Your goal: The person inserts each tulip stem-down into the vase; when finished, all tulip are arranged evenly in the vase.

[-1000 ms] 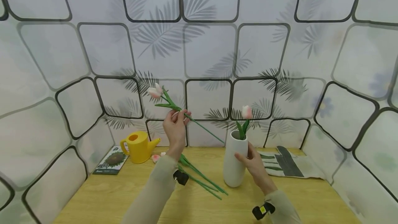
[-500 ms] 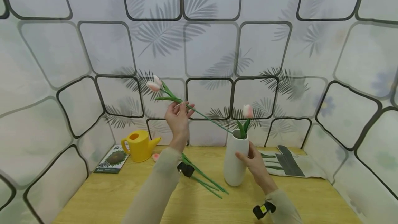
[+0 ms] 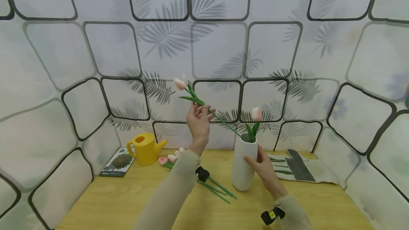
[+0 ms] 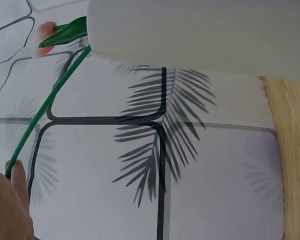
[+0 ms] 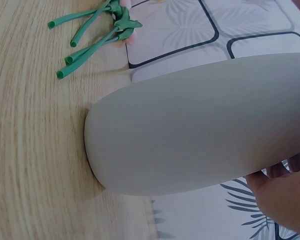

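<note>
In the head view my left hand [image 3: 198,125] pinches the green stem of a pink-and-white tulip [image 3: 180,85] just below its leaves. The flower tilts up to the left, and the stem's lower end is in the mouth of a white vase [image 3: 243,168]. My right hand [image 3: 266,169] grips the upright vase from its right side. Another tulip [image 3: 256,114] stands in the vase, its lower stem hidden. The left wrist view has the held stem [image 4: 49,102] running up to the vase rim. In the right wrist view, fingers [image 5: 277,170] touch the vase wall [image 5: 190,130].
Several tulips [image 3: 172,158] lie on the wooden table [image 3: 112,201], partly behind the left forearm. A yellow watering can [image 3: 144,151] and a sunflower-printed card [image 3: 119,163] are at the back left. A grey-and-white cloth [image 3: 301,168] lies to the right. Patterned walls enclose the table.
My left hand has carried the tulip rightward, and its stem end has passed from beside the vase into its mouth. The right hand keeps its grip on the vase.
</note>
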